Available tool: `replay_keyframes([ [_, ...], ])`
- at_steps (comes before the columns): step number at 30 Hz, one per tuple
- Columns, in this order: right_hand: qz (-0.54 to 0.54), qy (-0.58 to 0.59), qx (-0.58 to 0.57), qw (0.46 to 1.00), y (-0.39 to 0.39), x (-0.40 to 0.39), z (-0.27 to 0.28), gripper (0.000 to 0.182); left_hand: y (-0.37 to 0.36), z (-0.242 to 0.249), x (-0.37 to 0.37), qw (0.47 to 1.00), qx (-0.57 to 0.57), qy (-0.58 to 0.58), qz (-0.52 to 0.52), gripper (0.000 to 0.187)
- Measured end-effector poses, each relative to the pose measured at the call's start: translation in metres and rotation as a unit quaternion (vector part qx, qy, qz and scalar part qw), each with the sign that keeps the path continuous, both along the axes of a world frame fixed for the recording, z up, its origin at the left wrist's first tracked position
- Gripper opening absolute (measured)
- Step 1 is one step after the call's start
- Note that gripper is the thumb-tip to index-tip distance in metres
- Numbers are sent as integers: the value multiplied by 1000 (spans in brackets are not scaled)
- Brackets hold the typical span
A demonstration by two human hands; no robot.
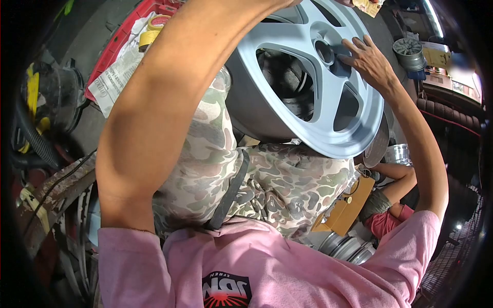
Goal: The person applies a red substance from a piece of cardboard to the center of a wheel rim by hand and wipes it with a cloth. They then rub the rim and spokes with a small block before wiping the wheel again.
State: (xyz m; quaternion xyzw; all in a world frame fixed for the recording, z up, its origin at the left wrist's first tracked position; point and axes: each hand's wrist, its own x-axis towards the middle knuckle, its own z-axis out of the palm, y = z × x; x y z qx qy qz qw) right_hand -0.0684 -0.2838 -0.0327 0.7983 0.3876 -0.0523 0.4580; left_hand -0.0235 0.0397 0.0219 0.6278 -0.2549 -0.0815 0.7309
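A grey-blue five-spoke wheel rim leans tilted over my camouflage-covered legs. My right hand lies on it beside the centre hub hole, fingers spread and nothing in them. My left forearm reaches across the upper left of the view. The top edge cuts off most of my left hand, whose visible fingertips pinch a worn yellowish paper sheet above the rim's far edge.
At upper left, a red tray holds newspaper and yellow tape rolls. Black hoses are at far left. Another person's bare leg and a cardboard box are at lower right. More metal rims sit below the box.
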Motion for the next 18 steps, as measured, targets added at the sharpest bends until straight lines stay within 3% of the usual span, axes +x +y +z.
replay_keyframes([
  [2,-5,-6,2,1000,0,-2,0,29,1,8,-4,1000,7,-4,-3,21],
  [5,-28,-5,3,1000,5,-6,4,29,0,15,-3,991,100,86,37,21],
  [7,-46,3,3,999,9,-8,4,29,11,-1,-3,998,7,-63,-5,20],
  [13,-66,4,56,996,5,-16,7,24,-1,1,-1,997,-40,63,0,20],
  [18,-165,21,165,972,0,-17,18,28,3,-5,4,999,-50,12,-4,20],
])
